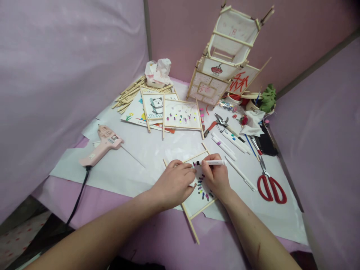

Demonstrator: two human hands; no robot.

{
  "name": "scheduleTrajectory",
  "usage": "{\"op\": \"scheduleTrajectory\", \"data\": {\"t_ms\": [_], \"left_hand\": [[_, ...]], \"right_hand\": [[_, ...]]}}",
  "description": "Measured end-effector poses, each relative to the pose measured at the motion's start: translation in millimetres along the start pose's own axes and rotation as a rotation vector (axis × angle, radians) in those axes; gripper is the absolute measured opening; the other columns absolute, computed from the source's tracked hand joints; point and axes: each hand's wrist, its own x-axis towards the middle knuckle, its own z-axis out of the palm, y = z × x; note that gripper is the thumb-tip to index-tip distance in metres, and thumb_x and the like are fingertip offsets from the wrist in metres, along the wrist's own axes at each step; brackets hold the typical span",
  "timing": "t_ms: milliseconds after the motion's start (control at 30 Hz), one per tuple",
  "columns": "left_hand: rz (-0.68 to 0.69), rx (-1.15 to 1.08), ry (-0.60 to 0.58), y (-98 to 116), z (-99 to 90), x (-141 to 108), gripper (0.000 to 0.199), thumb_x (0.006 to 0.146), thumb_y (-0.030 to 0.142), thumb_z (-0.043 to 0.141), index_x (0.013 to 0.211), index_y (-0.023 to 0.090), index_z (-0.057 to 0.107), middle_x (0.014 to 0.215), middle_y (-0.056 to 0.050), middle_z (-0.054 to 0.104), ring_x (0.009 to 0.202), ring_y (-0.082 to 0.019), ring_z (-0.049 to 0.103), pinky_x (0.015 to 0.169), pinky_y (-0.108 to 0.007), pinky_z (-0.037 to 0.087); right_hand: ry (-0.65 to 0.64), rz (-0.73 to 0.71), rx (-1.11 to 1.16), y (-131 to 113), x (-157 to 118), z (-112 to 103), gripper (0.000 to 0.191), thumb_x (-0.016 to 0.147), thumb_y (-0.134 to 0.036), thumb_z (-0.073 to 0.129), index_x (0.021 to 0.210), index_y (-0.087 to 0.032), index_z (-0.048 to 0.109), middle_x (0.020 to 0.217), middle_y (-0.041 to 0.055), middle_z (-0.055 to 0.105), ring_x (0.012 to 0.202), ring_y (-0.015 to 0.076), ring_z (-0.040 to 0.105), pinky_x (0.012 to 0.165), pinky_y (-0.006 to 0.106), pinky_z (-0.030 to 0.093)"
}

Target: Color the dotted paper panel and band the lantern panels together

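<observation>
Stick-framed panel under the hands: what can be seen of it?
The panel is a white sheet, material unclear, in pale, wooden-looking sticks that project past some corners. It lies slanted across the white covering, one stick's end reaching over the purple cloth. Coloured dots form a curve on it. The left hand rests on it; the right hand holds a marker over it.

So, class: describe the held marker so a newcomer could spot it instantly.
At the white sheet's near edge, find the stick-framed panel under the left hand. Over it the right hand holds the white marker, its dark tip pointing left. Unlike the white pens lying nearby, it is gripped.
</observation>
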Motion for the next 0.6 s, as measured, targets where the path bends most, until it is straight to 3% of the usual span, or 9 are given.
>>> {"op": "scheduleTrajectory", "data": {"t_ms": [600], "left_hand": [[0.002, -0.002, 0.012, -0.6, 1.7, -1.0, 0.01, 0.087, 0.023, 0.053, 0.084, 0.017, 0.061, 0.104, -0.005, 0.069, 0.115, -0.021, 0.054, 0.099, -0.04, 0.032]], "right_hand": [[0.009, 0.015, 0.005, -0.5, 0.5, -0.1, 0.014, 0.09, -0.032, 0.05, 0.081, -0.021, 0.05, 0.075, -0.001, 0.054, 0.061, 0.0129, 0.052, 0.057, 0.025, 0.04]]}}
